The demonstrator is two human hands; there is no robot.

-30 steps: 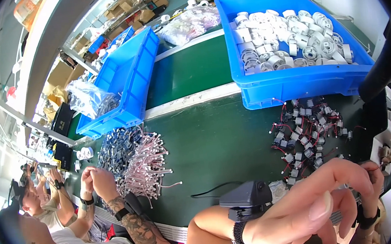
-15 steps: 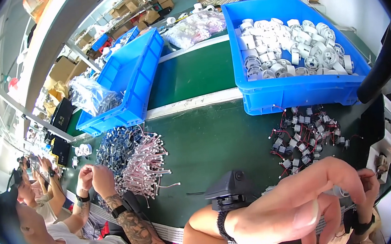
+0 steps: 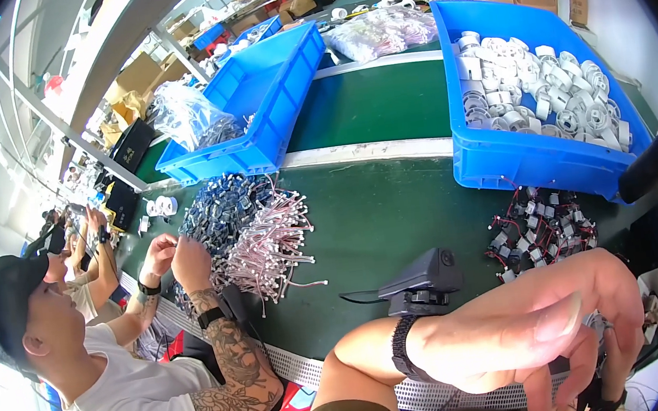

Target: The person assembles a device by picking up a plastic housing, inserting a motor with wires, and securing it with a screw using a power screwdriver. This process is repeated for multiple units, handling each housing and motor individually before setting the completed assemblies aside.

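Observation:
My left hand point(image 3: 514, 330) reaches across the lower right, a black band and a small black camera-like device point(image 3: 422, 276) at its wrist. Its fingers curl downward with the thumb lying along the near side; whatever they close on is hidden. Behind those fingers, my right hand point(image 3: 617, 367) shows only in part, with a dark wristband below, and its grip cannot be seen. A greyish-white bit point(image 3: 596, 325) peeks out between the hands, too covered to name. Just beyond lies a pile of small silver motors point(image 3: 538, 226) with red and black wires.
A blue bin point(image 3: 544, 169) of white round plastic housings stands far right. Another blue bin point(image 3: 297, 99) holds a clear plastic bag point(image 3: 188, 112). Bundled white-pink wires point(image 3: 273, 244) and dark blue parts point(image 3: 224, 209) lie left, before a seated co-worker point(image 3: 120, 367) with both hands raised.
The view has swung, so bins and piles appear farther right. My left hand sits slightly farther right in view, and it now covers more of my right hand. The co-worker's hands remain together.

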